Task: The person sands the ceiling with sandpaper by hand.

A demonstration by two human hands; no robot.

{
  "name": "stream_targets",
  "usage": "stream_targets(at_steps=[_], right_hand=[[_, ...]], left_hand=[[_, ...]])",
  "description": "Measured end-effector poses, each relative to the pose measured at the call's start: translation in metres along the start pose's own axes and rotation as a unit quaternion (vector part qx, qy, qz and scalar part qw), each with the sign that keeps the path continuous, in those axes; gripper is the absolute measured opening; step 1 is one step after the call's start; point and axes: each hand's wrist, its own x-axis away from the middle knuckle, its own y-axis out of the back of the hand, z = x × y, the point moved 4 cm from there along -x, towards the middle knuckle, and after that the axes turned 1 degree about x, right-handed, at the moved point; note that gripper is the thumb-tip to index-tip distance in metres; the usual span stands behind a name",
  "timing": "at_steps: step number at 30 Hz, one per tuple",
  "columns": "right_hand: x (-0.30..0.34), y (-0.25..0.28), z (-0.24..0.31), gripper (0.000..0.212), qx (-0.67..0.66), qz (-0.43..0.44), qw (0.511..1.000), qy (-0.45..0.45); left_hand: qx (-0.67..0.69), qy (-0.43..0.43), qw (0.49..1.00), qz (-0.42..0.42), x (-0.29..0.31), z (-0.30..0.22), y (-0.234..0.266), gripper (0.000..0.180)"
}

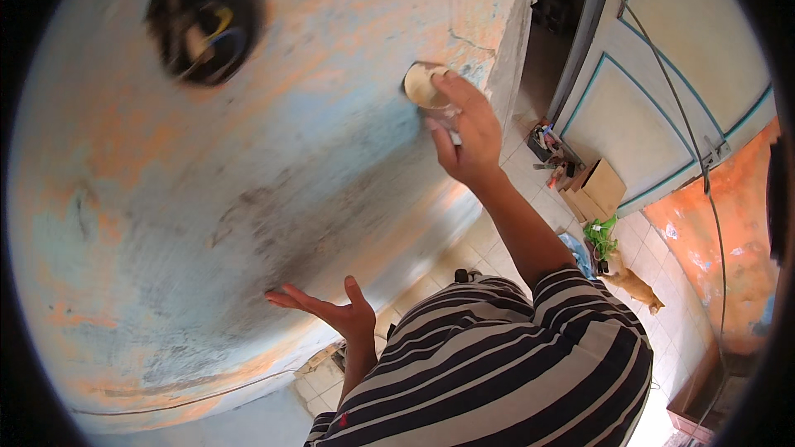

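A worn wall (331, 108) with patches of pale blue, grey and orange fills the left and middle of the head view. My right hand (472, 128) is closed on a curved piece of sandpaper (425, 85), beige on the visible side with a dark edge. The sandpaper is up by the wall near its right edge; its far face is hidden. Lower down, my left hand (338, 308) is open, fingers spread and thumb raised, with nothing in it. Its fingertips are close to the wall, but I cannot tell whether they touch.
A dark round hole (205, 25) with loose wires opens in the wall. At right are a panelled door (629, 116), a hanging cable (675, 74), a box of tools (545, 142), a cardboard box (598, 190), a green plant (602, 236) and an orange cat (633, 284) on the tiled floor.
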Motion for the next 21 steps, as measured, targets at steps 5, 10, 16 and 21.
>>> stream_targets(at_steps=[5,10,16,21], right_hand=[[0.010,0.010,-0.068,0.032,-0.041,-0.029,0.969,-0.242],[0.012,0.014,-0.086,0.019,-0.051,0.048,0.995,-0.069],[0.023,0.018,-0.105,0.030,-0.081,-0.018,0.979,-0.187],[0.021,0.023,-0.119,0.030,-0.050,0.001,0.984,-0.174]], left_hand=[[-0.028,0.029,0.997,-0.061,-0.006,-0.017,-0.036,0.104],[-0.056,0.059,0.993,-0.080,-0.009,-0.028,-0.052,0.105],[-0.084,0.087,0.990,-0.068,-0.012,-0.036,-0.060,0.106],[-0.111,0.080,0.987,-0.088,-0.012,-0.036,-0.067,0.107]])
